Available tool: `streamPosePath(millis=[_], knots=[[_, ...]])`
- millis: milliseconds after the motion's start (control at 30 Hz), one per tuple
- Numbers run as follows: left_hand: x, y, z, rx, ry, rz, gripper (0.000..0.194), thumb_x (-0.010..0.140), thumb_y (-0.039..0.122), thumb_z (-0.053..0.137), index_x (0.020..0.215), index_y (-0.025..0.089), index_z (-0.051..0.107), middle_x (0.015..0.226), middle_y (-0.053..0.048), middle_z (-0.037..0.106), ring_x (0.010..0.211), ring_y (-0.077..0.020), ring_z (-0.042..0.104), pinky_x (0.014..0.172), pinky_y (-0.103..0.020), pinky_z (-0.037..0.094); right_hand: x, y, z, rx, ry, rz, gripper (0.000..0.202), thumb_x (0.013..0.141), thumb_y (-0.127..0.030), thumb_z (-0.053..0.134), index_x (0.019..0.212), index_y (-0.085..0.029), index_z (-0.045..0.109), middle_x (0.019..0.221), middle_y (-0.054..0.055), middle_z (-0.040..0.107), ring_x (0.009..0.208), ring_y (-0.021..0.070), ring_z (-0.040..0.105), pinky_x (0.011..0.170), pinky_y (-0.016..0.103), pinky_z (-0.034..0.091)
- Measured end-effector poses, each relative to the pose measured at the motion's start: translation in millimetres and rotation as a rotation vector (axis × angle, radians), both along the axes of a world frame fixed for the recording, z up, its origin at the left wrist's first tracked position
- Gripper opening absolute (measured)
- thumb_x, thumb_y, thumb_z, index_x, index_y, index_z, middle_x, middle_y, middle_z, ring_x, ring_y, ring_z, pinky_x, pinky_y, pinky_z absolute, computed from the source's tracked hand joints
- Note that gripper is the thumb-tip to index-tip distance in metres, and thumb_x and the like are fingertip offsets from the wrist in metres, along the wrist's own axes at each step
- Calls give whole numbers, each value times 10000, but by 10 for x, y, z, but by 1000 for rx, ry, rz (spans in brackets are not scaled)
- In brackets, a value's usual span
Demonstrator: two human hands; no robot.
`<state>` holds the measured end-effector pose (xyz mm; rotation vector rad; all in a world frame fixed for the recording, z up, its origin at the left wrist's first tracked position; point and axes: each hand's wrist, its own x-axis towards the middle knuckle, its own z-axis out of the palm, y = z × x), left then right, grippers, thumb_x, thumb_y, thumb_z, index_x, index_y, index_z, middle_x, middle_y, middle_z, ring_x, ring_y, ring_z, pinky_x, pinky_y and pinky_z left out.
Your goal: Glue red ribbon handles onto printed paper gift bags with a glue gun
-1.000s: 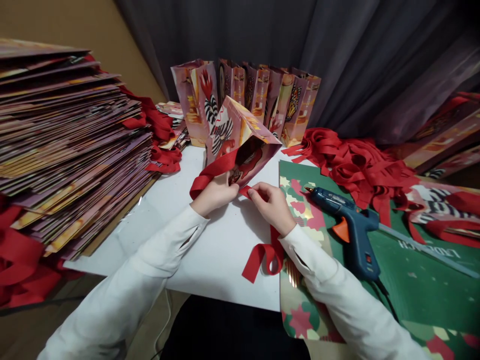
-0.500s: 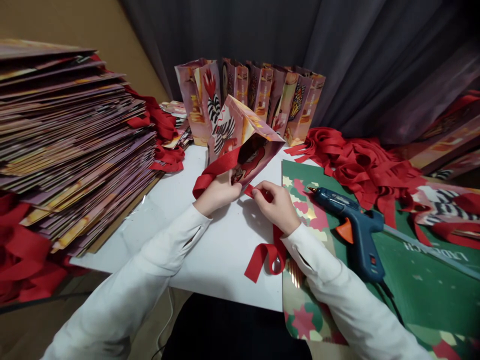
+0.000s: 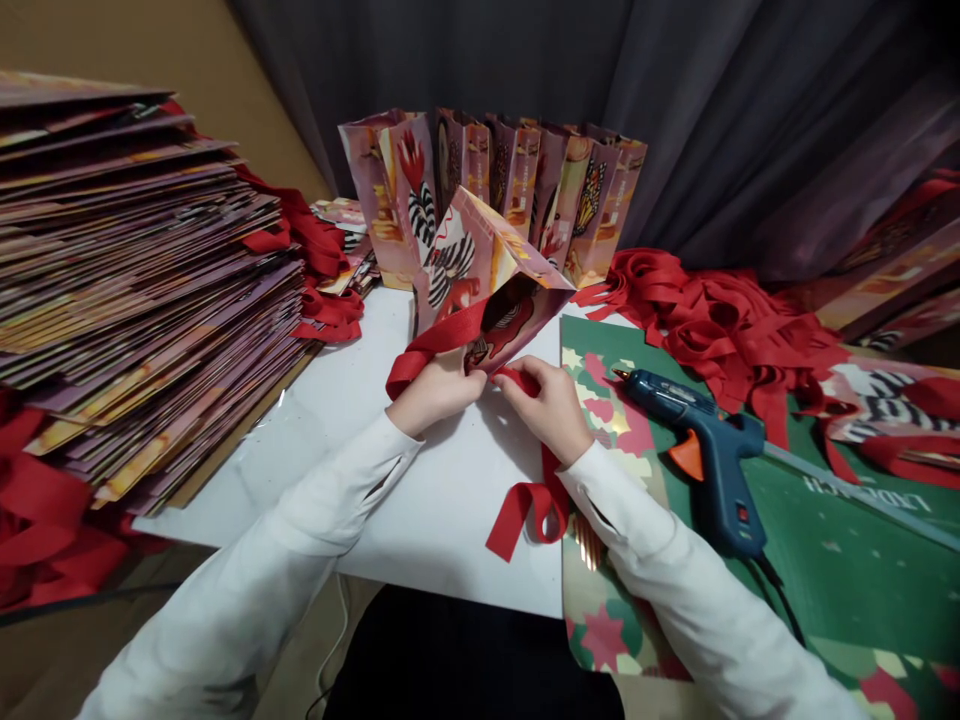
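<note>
A patterned paper bag [image 3: 469,255] lies tilted on the white board, its open mouth facing toward me and to the right. My left hand [image 3: 442,388] is closed on the bag's near edge, thumb outermost. A red ribbon [image 3: 442,335] loops from the bag's side over that hand. Close by, my right hand [image 3: 546,398] pinches a red ribbon end at the bag's lower rim. From beneath this hand a ribbon tail [image 3: 514,515] hangs and curls on the board. The ribbon between the fingertips is mostly hidden.
A tall stack of flat bags [image 3: 150,300] fills the left. Several upright bags [image 3: 390,190] line the back. On the right, a blue glue gun [image 3: 697,440] with its cord lies on a green printed sheet [image 3: 817,580]. Behind it is a red ribbon pile [image 3: 720,320].
My right hand has moved slightly left and up, bringing the ribbon end closer to the bag's rim and my left thumb. The view has shifted a little.
</note>
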<state>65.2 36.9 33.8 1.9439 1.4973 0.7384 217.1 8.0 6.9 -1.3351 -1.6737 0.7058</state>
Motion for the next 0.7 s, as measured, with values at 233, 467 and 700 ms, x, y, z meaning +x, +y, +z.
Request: streamPosePath(millis=[233,467,700], knots=[[26,-25,-29,12,42,-18,401,732,104,446,1087,116,632,1021,-72,724,937,-224,667,929,-314,515,-43,-3,-39,6,13,-99,130,797,-288,550,722,-189,588,661,-14,605,623,133,504,621,246,367],[21,0,-101,55,81,-15,339,772,148,477,1079,132,620,963,-84,715,928,-229,665,921,-338,517,-161,-39,-166,-19,199,-205,162,828,-340,524,727,-214,527,653,-34,554,625,145,502,627,265,383],[9,26,-145,139,72,-15,262,800,199,500,1040,146,592,971,-90,697,988,-232,645,1002,-368,473,-259,-76,-262,21,369,-201,173,908,-331,472,764,-235,479,664,-37,565,613,136,527,645,270,420]])
